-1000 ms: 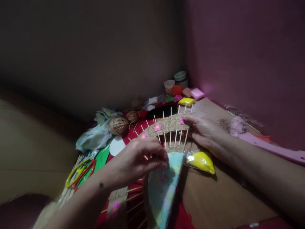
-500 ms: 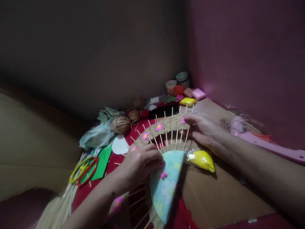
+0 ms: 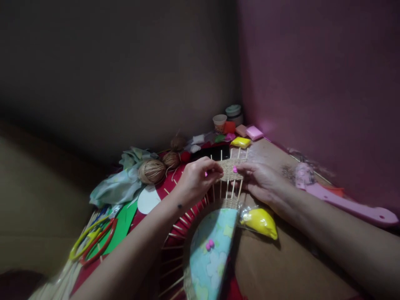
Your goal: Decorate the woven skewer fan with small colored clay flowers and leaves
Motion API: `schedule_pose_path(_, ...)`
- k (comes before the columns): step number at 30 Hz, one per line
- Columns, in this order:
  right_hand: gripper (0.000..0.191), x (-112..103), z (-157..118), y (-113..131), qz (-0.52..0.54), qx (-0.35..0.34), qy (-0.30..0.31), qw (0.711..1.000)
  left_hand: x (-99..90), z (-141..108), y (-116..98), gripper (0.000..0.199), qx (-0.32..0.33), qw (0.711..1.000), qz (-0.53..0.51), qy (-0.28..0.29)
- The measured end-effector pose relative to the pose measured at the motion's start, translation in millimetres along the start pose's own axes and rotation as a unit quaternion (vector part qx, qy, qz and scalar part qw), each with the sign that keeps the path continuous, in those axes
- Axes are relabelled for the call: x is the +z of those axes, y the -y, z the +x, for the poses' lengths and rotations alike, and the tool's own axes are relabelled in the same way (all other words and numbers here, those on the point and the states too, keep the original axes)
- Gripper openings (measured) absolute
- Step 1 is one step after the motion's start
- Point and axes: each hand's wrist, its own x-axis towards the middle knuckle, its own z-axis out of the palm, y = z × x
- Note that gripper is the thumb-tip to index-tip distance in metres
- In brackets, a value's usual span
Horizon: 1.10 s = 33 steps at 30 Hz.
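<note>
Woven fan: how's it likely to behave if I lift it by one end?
The woven fan is probably light, being mostly thin sticks and narrow woven bands. It may flex between those bands, where only sticks span the gap. The small pink pieces on the patterned fabric could roll or slide off if it tilts.

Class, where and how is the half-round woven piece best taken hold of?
Probably at the right end of its outer woven band, from the right, where the right hand is, thumb on one face and fingers on the other. That band is flat and broad, whereas thin sticks jut past its outer edge and small pink pieces sit on the floral fabric.
</note>
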Motion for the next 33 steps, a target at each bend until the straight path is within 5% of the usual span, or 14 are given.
schedule_pose_path(8,0.013,2,-1,1,0.004,0.004,0.004,1.0,28.4,21,13,0.005,0.042,0.998,0.036,-0.011)
schedule_pose_path(26,0.012,1,0,0,0.028,0.01,0.01,1.0,36.6,18,19,0.014,0.089,0.994,0.063,-0.012)
schedule_pose_path(33,0.01,1,0,-1,0.042,0.006,0.017,0.999,31.9,0,7,0.024,0.147,0.971,0.185,0.036)
